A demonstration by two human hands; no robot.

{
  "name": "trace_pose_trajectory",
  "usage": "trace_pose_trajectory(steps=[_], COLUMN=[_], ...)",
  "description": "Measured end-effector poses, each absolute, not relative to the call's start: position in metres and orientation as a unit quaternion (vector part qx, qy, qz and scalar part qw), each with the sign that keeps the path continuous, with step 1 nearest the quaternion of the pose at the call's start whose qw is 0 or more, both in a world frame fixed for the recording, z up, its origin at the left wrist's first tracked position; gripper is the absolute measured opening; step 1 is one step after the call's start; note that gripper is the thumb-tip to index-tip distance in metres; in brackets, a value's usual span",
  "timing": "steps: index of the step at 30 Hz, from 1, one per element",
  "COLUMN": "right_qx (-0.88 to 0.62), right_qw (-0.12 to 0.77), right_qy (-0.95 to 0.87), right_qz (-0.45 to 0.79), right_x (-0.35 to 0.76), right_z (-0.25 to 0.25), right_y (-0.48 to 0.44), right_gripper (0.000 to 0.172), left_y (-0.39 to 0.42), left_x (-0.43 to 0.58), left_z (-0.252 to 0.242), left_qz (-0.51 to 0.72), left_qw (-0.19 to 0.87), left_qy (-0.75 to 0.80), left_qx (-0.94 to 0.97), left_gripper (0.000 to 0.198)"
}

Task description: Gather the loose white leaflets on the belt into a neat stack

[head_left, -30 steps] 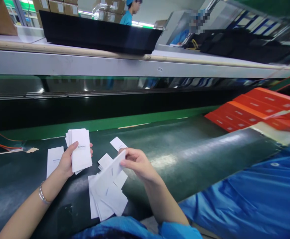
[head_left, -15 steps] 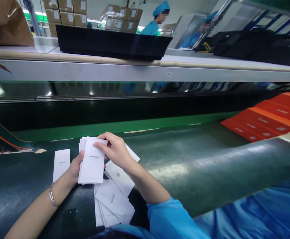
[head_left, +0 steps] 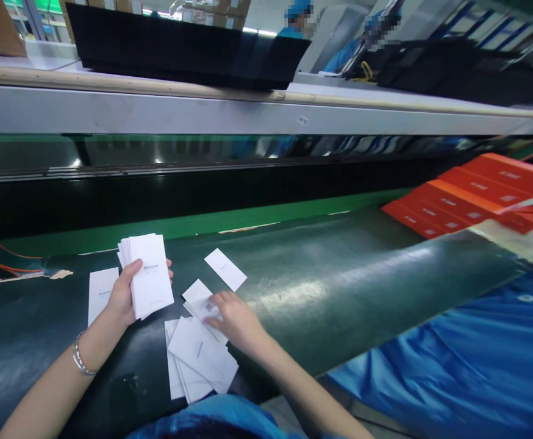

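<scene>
My left hand (head_left: pixel 124 289) is closed round a fanned stack of white booklets (head_left: pixel 151 274) with small "Blackview" print on the front one. Below and right of it, my right hand (head_left: pixel 234 320) reaches over a small pile of white booklets (head_left: pixel 199 296), the top one bearing a square code. Its thumb and fingers are apart at that booklet's right side, seeming to touch it. Nearer me lies a loose pile of white booklets (head_left: pixel 202 353). A single white booklet (head_left: pixel 225 269) rests beyond my right hand, and another white booklet (head_left: pixel 99 296) is partly behind my left wrist.
A dark green work surface (head_left: pixel 321 292) runs across. Red-orange boxes (head_left: pixel 468 195) stand at the right. Above the far side is a white shelf (head_left: pixel 179 113) carrying a long black tray (head_left: pixel 184 52). Blue cloth (head_left: pixel 468 360) lies at the lower right. Co-workers in blue are behind.
My right hand has left the stack and moved down to the pile with the square code. My left hand, still holding the stack, appears slightly further left. The camera view has shifted.
</scene>
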State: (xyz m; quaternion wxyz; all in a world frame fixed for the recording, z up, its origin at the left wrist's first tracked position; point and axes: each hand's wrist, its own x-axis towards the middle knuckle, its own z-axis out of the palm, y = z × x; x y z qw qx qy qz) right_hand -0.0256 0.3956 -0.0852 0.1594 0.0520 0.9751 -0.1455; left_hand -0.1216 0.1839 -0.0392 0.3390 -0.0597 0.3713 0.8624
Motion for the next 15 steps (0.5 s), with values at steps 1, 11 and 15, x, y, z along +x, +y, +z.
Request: trace_pose_trajectory(steps=[1,11,15], right_qx=[0.054,0.065,0.076], right_qw=[0.169,0.207,0.194], right_qy=[0.974,0.973,0.973], right_qz=[-0.137,-0.076,-0.097], right_x=[-0.018,-0.008,-0.006], right_z=[-0.093,-0.113,-0.112], right_y=[0.393,0.385,0.39], right_gripper=[0.038,0.066,0.06], left_y=[0.184,0.187,0.187], left_x=[-0.122,-0.121,-0.12], left_z=[-0.039,-0.045,-0.044], left_qz=[0.862,0.853,0.853], left_qw=[0.329,0.322,0.319], left_qy=[0.379,0.401,0.402], left_qx=[-0.072,-0.091,-0.088], left_gripper=[0.068,0.07,0.069])
